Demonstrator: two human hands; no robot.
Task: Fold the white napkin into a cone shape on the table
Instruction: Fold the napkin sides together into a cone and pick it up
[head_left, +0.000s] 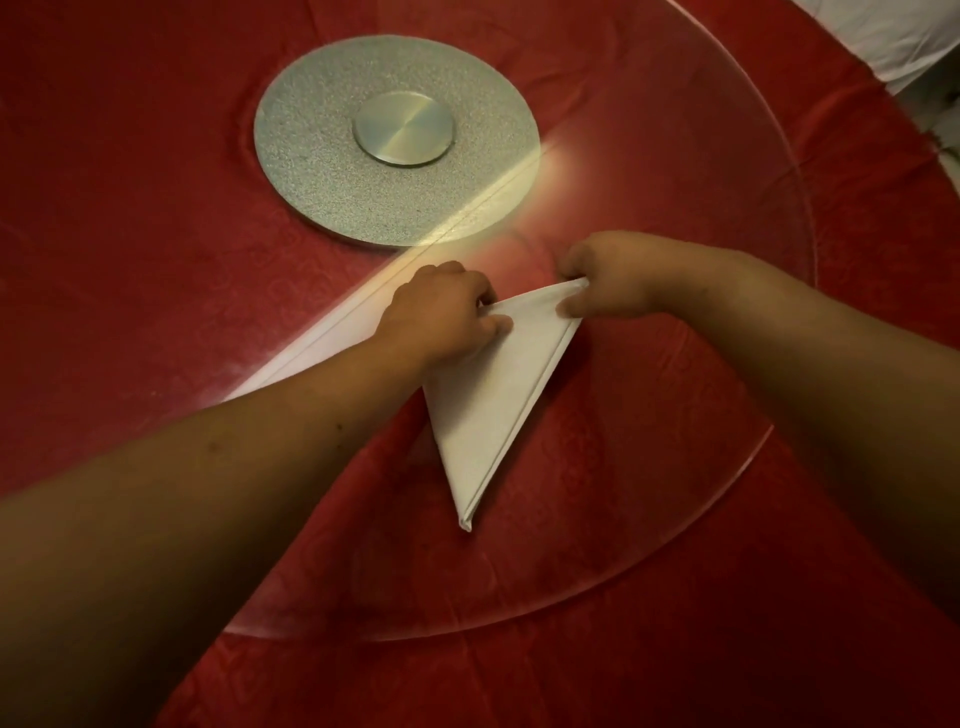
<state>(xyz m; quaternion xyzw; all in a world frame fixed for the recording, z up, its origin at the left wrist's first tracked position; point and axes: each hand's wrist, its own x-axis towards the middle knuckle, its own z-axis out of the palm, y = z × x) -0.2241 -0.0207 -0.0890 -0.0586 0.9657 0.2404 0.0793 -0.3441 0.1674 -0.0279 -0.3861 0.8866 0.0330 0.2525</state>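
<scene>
- The white napkin (498, 400) lies folded into a narrow triangle on the glass turntable (727, 467), its point toward the person.
- The left hand (441, 317) pinches its upper left edge, fingers pressed together.
- The right hand (613, 280) pinches the far right corner.
- Beyond, a silver disc (322, 182) sits on the red tablecloth (130, 208).

Premises consistent with a restaurant or banquet dining room. The counter is round and dressed in a red patterned tablecloth (130, 218), with a clear glass turntable (795, 270) laid over it on a silver metal swivel base (322, 192) at 11 o'clock. A white cloth napkin (498, 395) lies at centre.
</scene>
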